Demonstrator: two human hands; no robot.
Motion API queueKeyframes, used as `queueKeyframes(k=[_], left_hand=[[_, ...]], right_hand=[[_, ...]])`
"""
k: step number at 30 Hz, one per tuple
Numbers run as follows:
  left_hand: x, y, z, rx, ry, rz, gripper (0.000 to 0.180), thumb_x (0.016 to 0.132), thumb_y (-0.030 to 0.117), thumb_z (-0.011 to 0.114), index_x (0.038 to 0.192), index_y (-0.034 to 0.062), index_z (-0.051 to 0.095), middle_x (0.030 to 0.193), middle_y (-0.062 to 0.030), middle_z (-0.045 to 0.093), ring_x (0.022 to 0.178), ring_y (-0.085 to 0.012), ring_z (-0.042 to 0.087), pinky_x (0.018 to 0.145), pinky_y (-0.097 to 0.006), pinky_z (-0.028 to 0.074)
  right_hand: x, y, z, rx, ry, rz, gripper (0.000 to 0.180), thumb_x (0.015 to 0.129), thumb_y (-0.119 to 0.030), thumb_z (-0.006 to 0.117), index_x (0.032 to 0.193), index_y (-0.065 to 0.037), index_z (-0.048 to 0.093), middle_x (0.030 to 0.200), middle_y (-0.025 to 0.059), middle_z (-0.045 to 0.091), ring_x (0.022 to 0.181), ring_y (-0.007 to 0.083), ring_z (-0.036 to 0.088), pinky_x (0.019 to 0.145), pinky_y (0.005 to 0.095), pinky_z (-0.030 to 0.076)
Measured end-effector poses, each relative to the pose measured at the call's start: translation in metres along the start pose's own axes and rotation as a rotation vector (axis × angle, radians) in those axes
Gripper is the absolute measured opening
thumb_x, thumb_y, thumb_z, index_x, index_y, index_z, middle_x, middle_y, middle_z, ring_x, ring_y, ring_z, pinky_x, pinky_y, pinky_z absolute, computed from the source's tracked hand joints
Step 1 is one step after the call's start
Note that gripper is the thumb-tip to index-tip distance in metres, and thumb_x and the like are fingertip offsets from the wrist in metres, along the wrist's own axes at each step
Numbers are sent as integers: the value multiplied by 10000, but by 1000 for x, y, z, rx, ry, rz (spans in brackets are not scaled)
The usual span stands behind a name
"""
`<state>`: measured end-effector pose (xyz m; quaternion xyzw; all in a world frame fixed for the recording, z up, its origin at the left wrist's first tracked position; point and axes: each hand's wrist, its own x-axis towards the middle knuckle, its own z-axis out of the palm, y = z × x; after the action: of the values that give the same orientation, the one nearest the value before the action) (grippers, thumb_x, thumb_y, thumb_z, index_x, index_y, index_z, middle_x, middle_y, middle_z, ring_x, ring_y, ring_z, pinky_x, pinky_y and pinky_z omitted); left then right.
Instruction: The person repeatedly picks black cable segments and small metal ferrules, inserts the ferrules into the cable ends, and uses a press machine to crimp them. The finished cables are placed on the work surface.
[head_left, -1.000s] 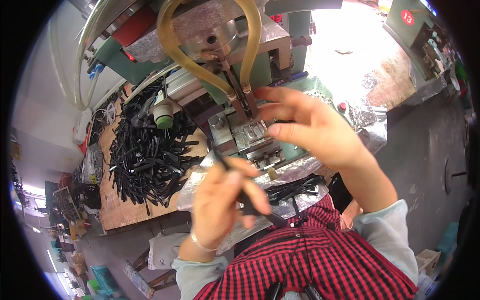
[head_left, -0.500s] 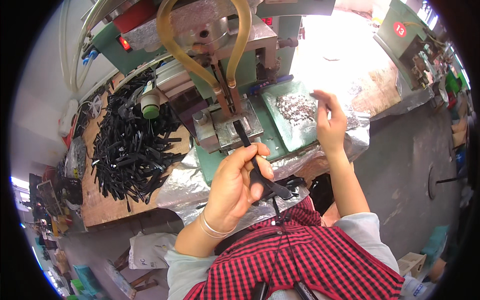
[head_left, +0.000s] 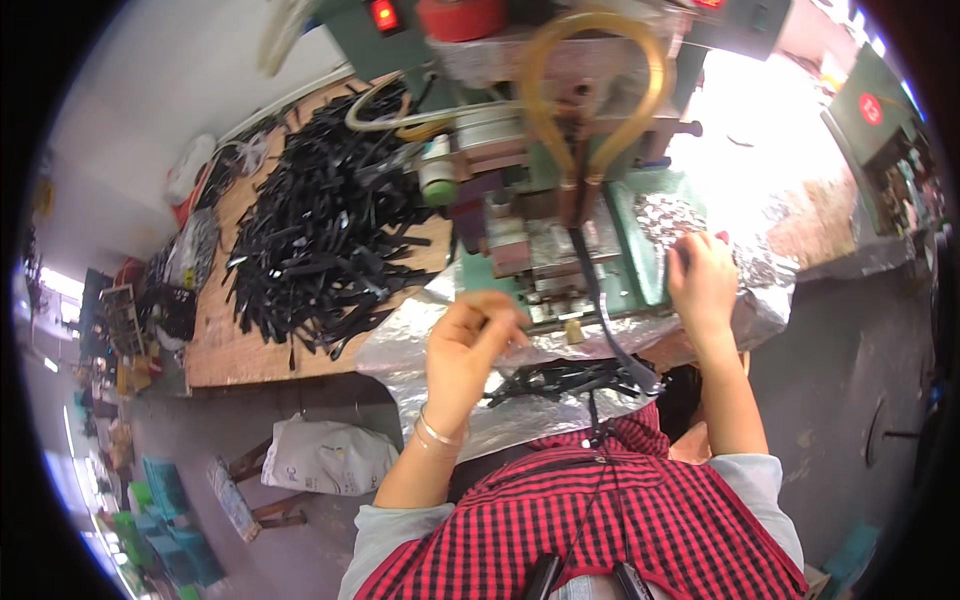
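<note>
A black, slender eyeglass temple (head_left: 598, 300) sticks out of the bench machine (head_left: 575, 195), its inner end under the copper-coloured prongs. Its curved tip hangs toward me, and neither hand touches it. My left hand (head_left: 462, 350) is off to its left, fingers apart, loosely bent and slightly blurred, holding nothing I can see. My right hand (head_left: 706, 285) rests at the right side of a green tray (head_left: 650, 285) of small shiny metal pieces. Its fingers are curled down; what lies between the fingertips is hidden.
A large heap of black temples (head_left: 325, 220) covers the wooden bench (head_left: 240, 365) at left. More black temples (head_left: 565, 380) lie on the foil (head_left: 410, 345) at the front edge. A green-capped bottle (head_left: 437, 175) stands left of the prongs. A white sack (head_left: 325, 455) is below the bench.
My left hand has let go of the temple and drawn away to its left; the temple stays in the machine. My right hand has lowered to the tray. The view has shifted.
</note>
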<state>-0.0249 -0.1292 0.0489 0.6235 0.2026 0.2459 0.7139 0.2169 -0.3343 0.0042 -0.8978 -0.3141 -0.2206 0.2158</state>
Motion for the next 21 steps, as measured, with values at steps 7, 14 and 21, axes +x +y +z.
queueKeyframes(k=[7,14,21], left_hand=[[107,-69,-66,768,116,474,502,732,65,820,1201,2,655,1312,-161,538,1129,-306,575,921,-368,508],[129,-53,-85,766,-113,371,492,713,51,865,1166,-8,686,1317,-134,536,1227,-285,545,1035,-360,476],[104,7,-124,700,537,306,261,866,103,815,1098,28,722,1024,-72,683,1025,-208,665,900,-356,548]], right_hand=[[3,-5,-4,277,35,227,116,874,-143,745,937,-65,689,839,97,737,762,291,723,723,408,559],[-3,-11,-10,631,5,292,151,955,-8,687,1085,-16,764,923,57,749,823,107,652,789,258,522],[6,-26,-9,859,-47,340,159,982,-14,688,1131,3,738,974,60,761,918,116,697,855,262,541]])
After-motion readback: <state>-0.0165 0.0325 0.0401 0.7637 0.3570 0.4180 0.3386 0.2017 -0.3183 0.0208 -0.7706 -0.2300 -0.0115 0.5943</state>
